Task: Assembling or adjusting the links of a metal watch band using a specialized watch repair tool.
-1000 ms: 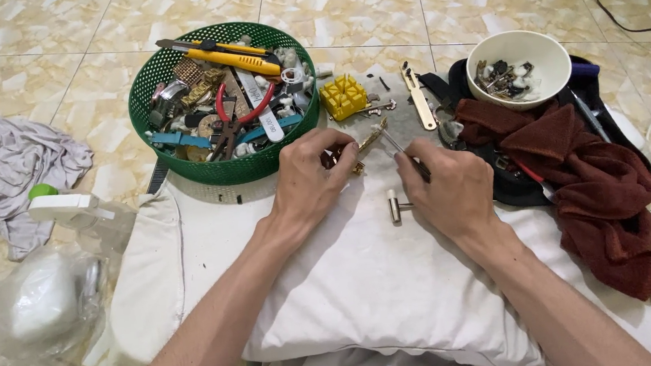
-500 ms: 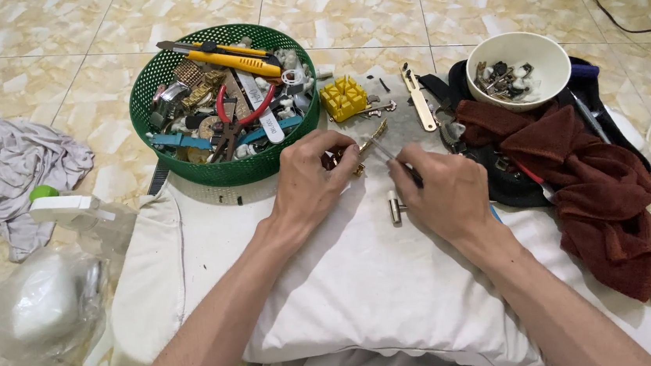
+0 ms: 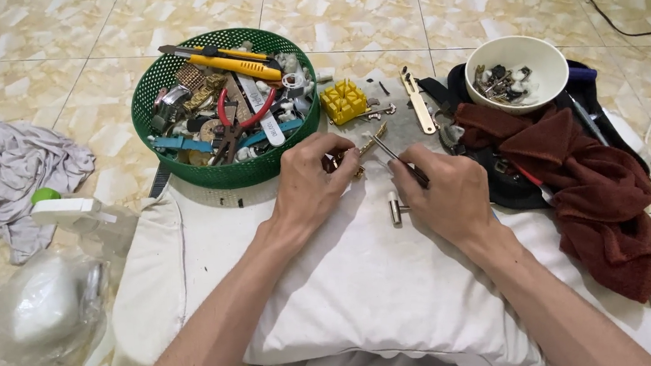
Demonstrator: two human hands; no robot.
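My left hand (image 3: 312, 188) rests on a white pillow (image 3: 350, 283) and pinches a small gold-coloured watch part (image 3: 356, 155) between thumb and fingers. My right hand (image 3: 448, 196) holds a thin dark pointed tool (image 3: 395, 153), its tip aimed at the gold part. A small metal cylinder piece (image 3: 395, 210) lies on the pillow just under my right hand's fingers. The two hands are close together, nearly touching at the fingertips.
A green basket (image 3: 167, 79) of tools stands behind my left hand. A yellow block (image 3: 343, 100), a flat metal bar (image 3: 417, 104), a white bowl (image 3: 550, 57) of small parts and a dark red cloth (image 3: 585, 192) lie at the right. Grey cloth (image 3: 3, 176) and a plastic bag (image 3: 30, 311) lie left.
My right hand has shifted slightly left and up, bringing the tool tip closer to the gold part. The left hand has barely moved.
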